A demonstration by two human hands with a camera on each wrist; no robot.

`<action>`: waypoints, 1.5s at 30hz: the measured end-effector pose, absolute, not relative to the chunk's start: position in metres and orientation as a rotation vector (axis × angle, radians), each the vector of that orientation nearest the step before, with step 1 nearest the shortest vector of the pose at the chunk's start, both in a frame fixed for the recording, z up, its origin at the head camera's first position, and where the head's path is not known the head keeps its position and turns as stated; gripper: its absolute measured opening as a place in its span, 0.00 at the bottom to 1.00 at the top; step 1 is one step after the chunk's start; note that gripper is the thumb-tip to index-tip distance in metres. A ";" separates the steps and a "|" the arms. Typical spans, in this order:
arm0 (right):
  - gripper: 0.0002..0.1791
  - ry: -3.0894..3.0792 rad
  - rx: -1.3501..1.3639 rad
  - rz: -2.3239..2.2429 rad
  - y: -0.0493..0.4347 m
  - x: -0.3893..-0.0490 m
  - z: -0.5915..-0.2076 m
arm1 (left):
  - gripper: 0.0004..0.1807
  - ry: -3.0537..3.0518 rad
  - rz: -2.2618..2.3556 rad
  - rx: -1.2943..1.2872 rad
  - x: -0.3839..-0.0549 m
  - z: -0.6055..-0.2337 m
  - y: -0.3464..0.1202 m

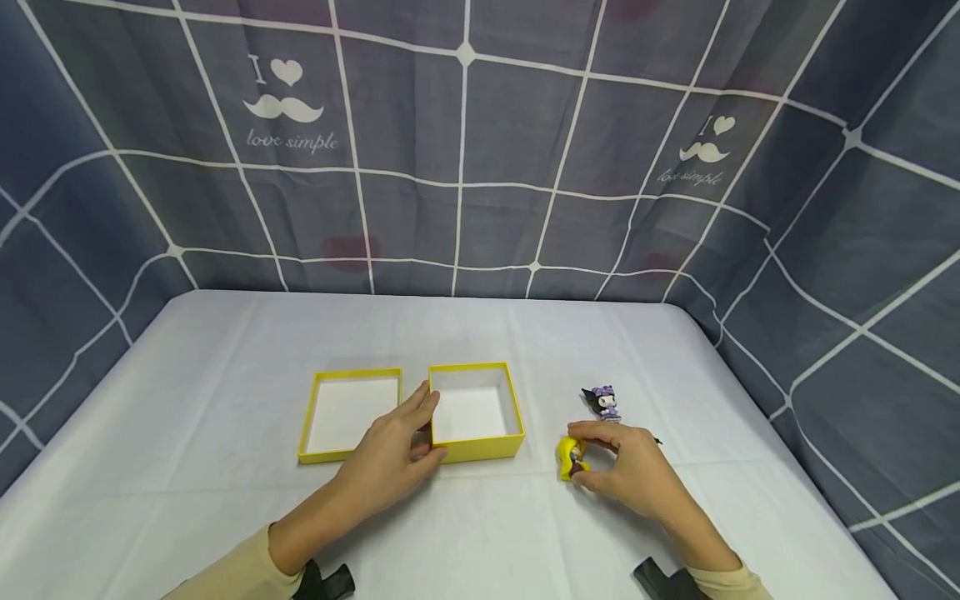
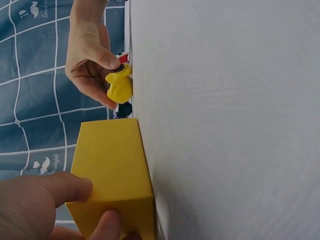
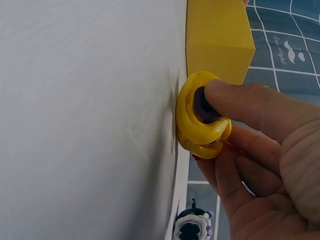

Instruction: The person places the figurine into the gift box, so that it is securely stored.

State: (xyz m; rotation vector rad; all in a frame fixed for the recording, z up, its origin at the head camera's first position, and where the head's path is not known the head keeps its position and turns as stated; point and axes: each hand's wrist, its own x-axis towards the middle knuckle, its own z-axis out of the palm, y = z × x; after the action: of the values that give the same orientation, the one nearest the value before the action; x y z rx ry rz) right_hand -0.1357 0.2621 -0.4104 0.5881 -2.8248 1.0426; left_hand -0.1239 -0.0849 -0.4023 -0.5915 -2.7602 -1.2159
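Note:
My right hand [image 1: 626,467] pinches a small figurine [image 1: 568,460] with yellow hair and a dark base, between thumb and fingers. In the right wrist view the thumb lies on the dark base of the figurine [image 3: 192,125], which is tipped over close to the cloth. My left hand [image 1: 393,446] rests at the left side of an open yellow box [image 1: 480,450] with a white inside. Seen from the left wrist, its thumb touches the front wall of the box [image 2: 112,155] and its fingers lie along the left wall.
A shallow yellow lid [image 1: 322,457] lies open side up left of the box, partly behind my left hand. A purple, black and white figurine [image 1: 603,402] stands beyond my right hand. Something red [image 2: 123,58] shows behind that hand. White cloth [image 1: 480,533] covers the table.

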 end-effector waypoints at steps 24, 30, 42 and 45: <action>0.28 -2.754 0.604 1.416 0.263 -0.139 -0.418 | 0.39 -2.760 -1.227 -0.591 -0.122 -0.403 -0.085; 0.30 -2.732 0.607 1.361 0.260 -0.139 -0.416 | 0.39 -2.760 -1.214 -0.595 -0.123 -0.401 -0.086; 0.29 -2.698 0.724 1.371 0.248 -0.142 -0.403 | 0.39 -2.730 -1.206 -0.599 -0.122 -0.402 -0.085; 0.29 -2.700 0.726 1.376 0.246 -0.143 -0.400 | 0.39 -2.730 -1.213 -0.594 -0.122 -0.402 -0.084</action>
State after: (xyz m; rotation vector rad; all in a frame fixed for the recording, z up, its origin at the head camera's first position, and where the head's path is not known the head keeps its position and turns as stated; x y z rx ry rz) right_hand -0.1426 0.2459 -0.4001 0.7258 -2.7003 1.3757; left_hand -0.1221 -0.0845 -0.4025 -0.5940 -2.7303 -1.2132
